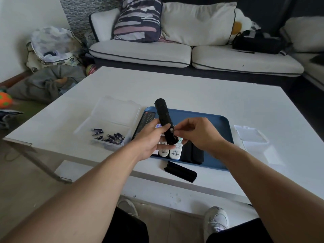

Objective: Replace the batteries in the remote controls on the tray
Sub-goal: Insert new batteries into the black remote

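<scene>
A: What's the setting?

B: A living room: a white desk [192, 88] in front of a pale sofa [175, 50] with a striped cushion [138, 20].

A: And the hands?

B: The left hand [150, 137] grips a black remote [164, 121] from below, held above the tray with its far end tilted up and away. The right hand [198, 132] is at the remote's near end, fingertips pinched together against it; whether they hold a battery I cannot tell.

A: What lies below them?

B: A blue tray [220, 130] on the desk, carrying a black keypad remote [145, 121] at its left side, two white remotes [171, 151] side by side, and dark remotes [194, 153] just right of those.

A: Further out?

B: A black battery cover [180, 171] lies on the desk just in front of the tray. Left of the tray, an open clear plastic box [112, 123] holds loose dark batteries [108, 135]. Right of the tray sits another clear box [254, 139], open.
</scene>
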A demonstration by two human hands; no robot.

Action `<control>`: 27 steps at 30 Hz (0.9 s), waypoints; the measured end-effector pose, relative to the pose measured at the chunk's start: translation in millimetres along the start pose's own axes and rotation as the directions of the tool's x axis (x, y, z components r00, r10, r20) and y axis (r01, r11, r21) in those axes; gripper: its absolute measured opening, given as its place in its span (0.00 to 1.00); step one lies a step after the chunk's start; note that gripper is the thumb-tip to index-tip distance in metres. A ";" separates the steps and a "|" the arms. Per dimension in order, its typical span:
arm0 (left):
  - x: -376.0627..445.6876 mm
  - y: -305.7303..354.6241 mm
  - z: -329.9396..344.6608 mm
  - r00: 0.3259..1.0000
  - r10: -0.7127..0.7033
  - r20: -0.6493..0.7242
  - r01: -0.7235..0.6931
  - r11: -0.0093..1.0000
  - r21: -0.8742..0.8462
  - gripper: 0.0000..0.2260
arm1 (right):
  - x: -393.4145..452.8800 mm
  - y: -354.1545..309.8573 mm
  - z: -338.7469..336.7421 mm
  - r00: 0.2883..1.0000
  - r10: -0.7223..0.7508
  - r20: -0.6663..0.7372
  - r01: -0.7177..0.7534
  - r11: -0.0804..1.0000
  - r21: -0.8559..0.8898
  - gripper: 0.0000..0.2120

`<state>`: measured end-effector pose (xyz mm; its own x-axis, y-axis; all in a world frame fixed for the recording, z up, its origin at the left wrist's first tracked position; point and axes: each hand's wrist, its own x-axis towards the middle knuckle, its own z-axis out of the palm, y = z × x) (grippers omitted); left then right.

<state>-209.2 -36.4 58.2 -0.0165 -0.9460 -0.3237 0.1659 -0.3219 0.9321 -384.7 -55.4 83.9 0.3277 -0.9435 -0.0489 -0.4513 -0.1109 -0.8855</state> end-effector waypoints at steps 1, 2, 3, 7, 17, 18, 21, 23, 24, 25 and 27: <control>-0.1 0.3 1.2 1.000 0.001 0.006 -0.001 1.000 0.000 0.09 | -0.2 0.5 -1.0 1.000 -0.009 -0.006 0.009 1.000 -0.027 0.03; -0.6 0.4 3.1 1.000 -0.003 0.013 0.003 1.000 -0.006 0.09 | -0.5 1.4 -1.4 1.000 -0.015 -0.014 0.014 0.999 -0.048 0.03; -1.4 0.7 4.9 1.000 -0.008 0.019 0.008 1.000 -0.013 0.09 | -0.6 2.1 -1.2 1.000 -0.019 -0.022 0.018 0.998 -0.065 0.04; -2.1 0.0 12.8 0.998 -0.050 0.034 0.051 0.998 -0.028 0.11 | 0.8 3.7 2.1 0.997 -0.035 -0.071 0.028 0.994 -0.102 0.06; -4.8 3.2 18.7 0.994 -0.056 0.090 0.059 0.998 -0.026 0.11 | 1.6 -1.7 -3.0 0.991 -0.102 -0.081 0.096 0.992 -0.079 0.10; -5.6 3.6 18.4 0.994 -0.056 0.097 0.059 0.998 -0.029 0.12 | 1.1 -1.5 -3.9 0.992 -0.101 -0.080 0.096 0.994 -0.054 0.09; -6.3 4.4 18.0 0.990 -0.063 0.123 0.068 0.997 -0.040 0.12 | -0.7 1.0 -4.4 0.995 -0.090 -0.040 0.087 0.995 -0.055 0.05; -6.3 4.7 18.1 0.989 -0.063 0.136 0.071 0.996 -0.056 0.13 | -0.3 2.3 -5.0 0.996 -0.089 -0.030 0.087 0.994 -0.071 0.05; -6.5 4.6 18.0 0.988 -0.062 0.140 0.071 0.996 -0.062 0.13 | 0.2 2.6 -5.6 0.995 -0.095 -0.034 0.092 0.992 -0.082 0.06; -6.8 4.8 17.9 0.988 -0.060 0.145 0.070 0.996 -0.062 0.13 | 0.7 2.5 -6.6 0.994 -0.101 -0.043 0.097 0.992 -0.085 0.06; -8.0 5.3 18.2 0.986 -0.058 0.156 0.067 0.996 -0.054 0.13 | 1.6 2.3 -8.9 0.992 -0.109 -0.058 0.106 0.993 -0.045 0.06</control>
<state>-226.1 -31.2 68.6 -0.1799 -0.9201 -0.3478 0.2176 -0.3821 0.8981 -392.7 -59.9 86.0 0.3259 -0.9425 0.0746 -0.4512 -0.2244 -0.8637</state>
